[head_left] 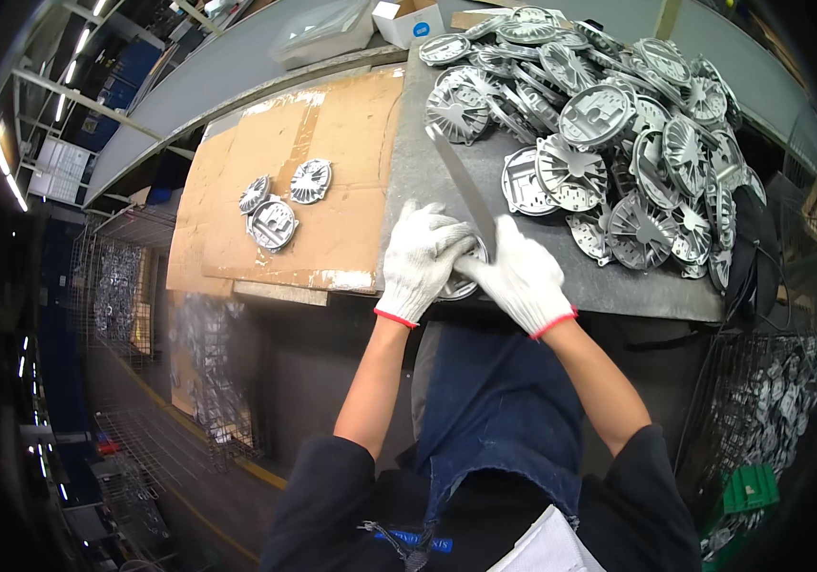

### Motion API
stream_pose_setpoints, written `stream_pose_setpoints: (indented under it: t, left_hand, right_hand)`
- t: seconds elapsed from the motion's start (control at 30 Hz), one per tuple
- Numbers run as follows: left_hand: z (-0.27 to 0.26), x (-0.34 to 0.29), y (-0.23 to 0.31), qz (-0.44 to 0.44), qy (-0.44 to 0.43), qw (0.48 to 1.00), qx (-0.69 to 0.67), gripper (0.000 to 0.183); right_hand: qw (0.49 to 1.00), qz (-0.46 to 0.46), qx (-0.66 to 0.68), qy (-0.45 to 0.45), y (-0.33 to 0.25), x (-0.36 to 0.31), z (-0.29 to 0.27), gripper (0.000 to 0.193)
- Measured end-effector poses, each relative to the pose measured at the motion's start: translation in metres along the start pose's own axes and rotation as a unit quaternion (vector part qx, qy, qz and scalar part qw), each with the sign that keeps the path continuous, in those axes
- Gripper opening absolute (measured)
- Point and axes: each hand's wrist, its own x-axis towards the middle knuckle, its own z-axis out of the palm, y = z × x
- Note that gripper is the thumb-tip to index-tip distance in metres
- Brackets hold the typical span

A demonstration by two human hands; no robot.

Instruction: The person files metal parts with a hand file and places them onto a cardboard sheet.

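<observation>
My left hand point(420, 255), in a white knit glove with a red cuff, is closed on a round cast-metal part point(456, 288) at the table's front edge. Most of that part is hidden under my gloves. My right hand point(527, 278), gloved the same way, grips a long flat metal file point(463, 179). Its blade points up and away to the left, across the part. The file appears to lie against the part's rim, but the exact contact is covered by my fingers.
A heap of finned round castings point(609, 110) covers the right of the grey tabletop point(408, 162). Three similar castings point(273, 225) lie on cardboard point(332, 243) at the left. Behind stand a plastic bin point(327, 33) and a small box point(408, 21). Wire cages point(122, 296) and a green crate point(750, 489) flank the table.
</observation>
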Motion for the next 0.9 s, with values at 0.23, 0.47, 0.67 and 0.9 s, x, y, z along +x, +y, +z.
stream_pose_setpoints:
  t: [0.23, 0.47, 0.67, 0.9]
  left_hand:
    - [0.003, 0.009, 0.014, -0.101, -0.013, 0.993, -0.057, 0.010]
    - [-0.045, 0.064, 0.034, -0.143, 0.126, 0.959, -0.209, 0.010]
    - [-0.010, 0.017, 0.020, -0.221, -0.004, 0.964, -0.150, 0.016]
    - [0.005, 0.003, 0.023, -0.227, 0.012, 0.964, -0.140, 0.016]
  right_hand:
    - [0.998, 0.048, 0.028, -0.014, 0.006, 0.031, 0.010, 0.084]
    - [0.998, 0.049, 0.027, -0.024, 0.012, 0.032, 0.011, 0.078]
    - [0.974, -0.037, 0.221, -0.013, 0.043, 0.024, 0.017, 0.087]
    - [0.979, -0.014, 0.204, -0.001, 0.038, 0.022, 0.014, 0.082]
